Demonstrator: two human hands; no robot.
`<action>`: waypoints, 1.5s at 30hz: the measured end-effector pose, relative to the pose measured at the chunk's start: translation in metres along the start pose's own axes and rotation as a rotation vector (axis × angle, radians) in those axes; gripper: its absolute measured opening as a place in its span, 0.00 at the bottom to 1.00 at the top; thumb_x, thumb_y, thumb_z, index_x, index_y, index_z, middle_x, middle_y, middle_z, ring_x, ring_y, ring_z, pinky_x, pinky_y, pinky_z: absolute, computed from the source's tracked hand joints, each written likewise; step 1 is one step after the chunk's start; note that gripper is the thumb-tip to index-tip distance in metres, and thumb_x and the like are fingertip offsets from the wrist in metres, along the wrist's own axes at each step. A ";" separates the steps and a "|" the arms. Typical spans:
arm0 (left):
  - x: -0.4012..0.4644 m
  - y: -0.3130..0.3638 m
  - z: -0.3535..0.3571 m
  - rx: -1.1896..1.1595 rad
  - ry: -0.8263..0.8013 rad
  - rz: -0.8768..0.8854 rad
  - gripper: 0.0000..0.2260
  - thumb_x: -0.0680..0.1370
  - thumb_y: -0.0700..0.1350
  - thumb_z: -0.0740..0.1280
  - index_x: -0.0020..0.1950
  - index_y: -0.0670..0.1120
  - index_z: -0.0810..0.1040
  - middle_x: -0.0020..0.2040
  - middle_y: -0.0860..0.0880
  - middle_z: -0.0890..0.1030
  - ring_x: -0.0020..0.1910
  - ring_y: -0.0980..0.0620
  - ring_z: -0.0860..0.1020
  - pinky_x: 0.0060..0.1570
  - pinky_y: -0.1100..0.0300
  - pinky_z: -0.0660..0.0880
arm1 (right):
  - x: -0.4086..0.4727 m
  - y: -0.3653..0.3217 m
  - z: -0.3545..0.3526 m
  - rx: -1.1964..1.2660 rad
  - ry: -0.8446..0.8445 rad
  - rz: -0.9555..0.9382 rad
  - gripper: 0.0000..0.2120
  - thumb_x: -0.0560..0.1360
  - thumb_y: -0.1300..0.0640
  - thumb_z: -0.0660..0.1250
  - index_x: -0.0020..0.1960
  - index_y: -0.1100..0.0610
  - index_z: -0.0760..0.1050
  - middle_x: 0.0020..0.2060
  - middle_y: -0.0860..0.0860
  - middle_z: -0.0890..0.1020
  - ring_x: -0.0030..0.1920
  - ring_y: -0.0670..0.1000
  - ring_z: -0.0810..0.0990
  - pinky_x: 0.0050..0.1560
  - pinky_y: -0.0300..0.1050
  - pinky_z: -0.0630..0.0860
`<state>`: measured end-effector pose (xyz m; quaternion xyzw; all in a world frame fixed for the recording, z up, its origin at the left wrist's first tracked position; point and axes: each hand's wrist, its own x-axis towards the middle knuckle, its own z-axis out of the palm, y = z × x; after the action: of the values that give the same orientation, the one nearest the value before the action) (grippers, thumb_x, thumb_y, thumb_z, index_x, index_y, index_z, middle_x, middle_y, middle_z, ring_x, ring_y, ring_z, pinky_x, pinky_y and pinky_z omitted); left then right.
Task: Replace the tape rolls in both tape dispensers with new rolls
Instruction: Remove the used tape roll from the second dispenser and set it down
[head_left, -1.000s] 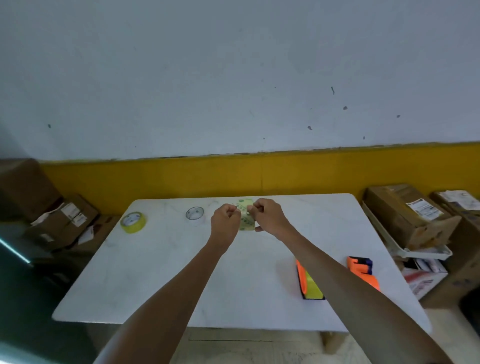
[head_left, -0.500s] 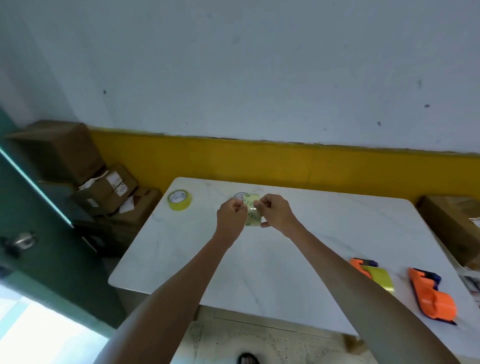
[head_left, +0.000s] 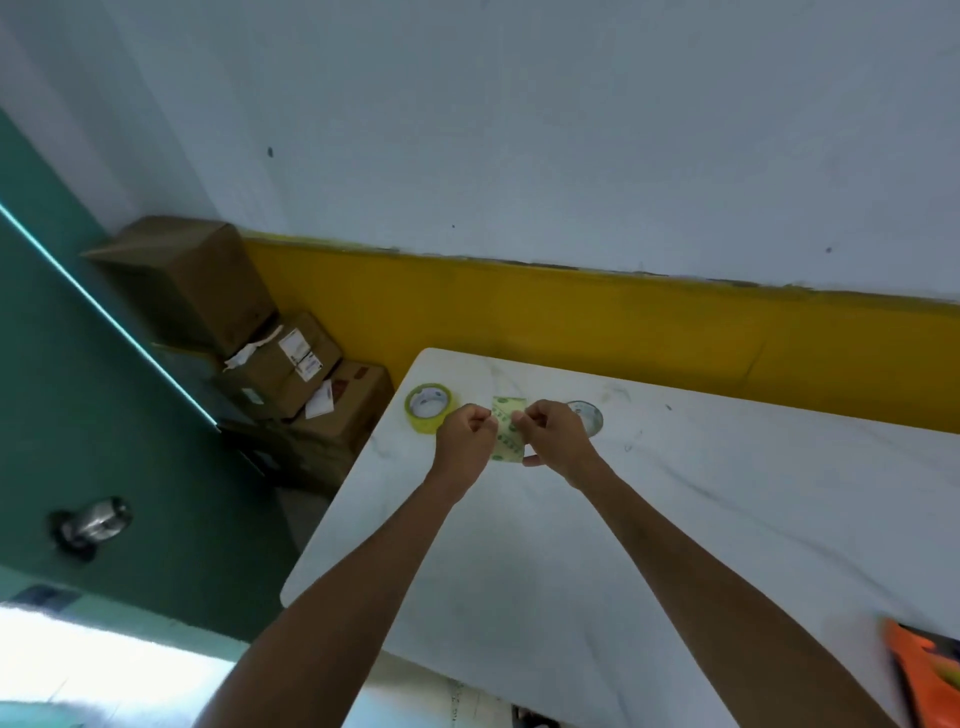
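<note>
Both my hands hold a pale yellow tape roll (head_left: 508, 431) upright above the far left part of the white table (head_left: 675, 519). My left hand (head_left: 464, 439) pinches its left side and my right hand (head_left: 551, 435) grips its right side. A second yellow tape roll (head_left: 429, 409) lies flat on the table just left of my left hand. A thin, nearly used-up roll (head_left: 589, 415) lies flat behind my right hand, partly hidden. An orange tape dispenser (head_left: 924, 670) shows at the lower right edge, cut off by the frame.
Cardboard boxes (head_left: 291, 374) are stacked on the floor left of the table, against a yellow and white wall. A green door with a metal knob (head_left: 93, 522) stands at the far left. The table's left edge runs close under my left forearm.
The view has swung left and tilted, so the dispensers have slid to the right edge and one has left the frame. My hands still hold the roll in the same grip.
</note>
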<state>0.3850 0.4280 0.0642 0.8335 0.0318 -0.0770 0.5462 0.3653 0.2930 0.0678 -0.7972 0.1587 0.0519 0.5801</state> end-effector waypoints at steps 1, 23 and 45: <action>0.008 -0.003 -0.001 0.005 -0.004 -0.008 0.04 0.79 0.41 0.64 0.50 0.43 0.78 0.47 0.45 0.81 0.50 0.43 0.81 0.52 0.46 0.81 | 0.009 0.000 0.003 0.000 -0.004 0.004 0.12 0.78 0.55 0.65 0.49 0.66 0.76 0.49 0.65 0.82 0.50 0.61 0.84 0.42 0.61 0.83; 0.164 -0.071 0.021 0.148 -0.251 -0.044 0.05 0.79 0.40 0.63 0.48 0.41 0.78 0.42 0.47 0.79 0.41 0.50 0.76 0.35 0.60 0.72 | 0.140 0.032 0.053 0.003 0.145 0.288 0.13 0.78 0.56 0.65 0.48 0.68 0.78 0.47 0.64 0.83 0.47 0.60 0.85 0.43 0.60 0.83; 0.193 -0.113 0.070 0.883 -0.412 0.647 0.10 0.76 0.40 0.62 0.52 0.41 0.82 0.47 0.40 0.84 0.48 0.40 0.81 0.53 0.51 0.76 | 0.157 0.062 0.047 0.122 0.404 0.409 0.28 0.81 0.43 0.50 0.51 0.68 0.75 0.46 0.64 0.81 0.49 0.63 0.81 0.55 0.64 0.78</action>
<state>0.5536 0.4034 -0.0973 0.9173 -0.3666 -0.0728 0.1375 0.4994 0.2903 -0.0455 -0.7066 0.4312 -0.0015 0.5611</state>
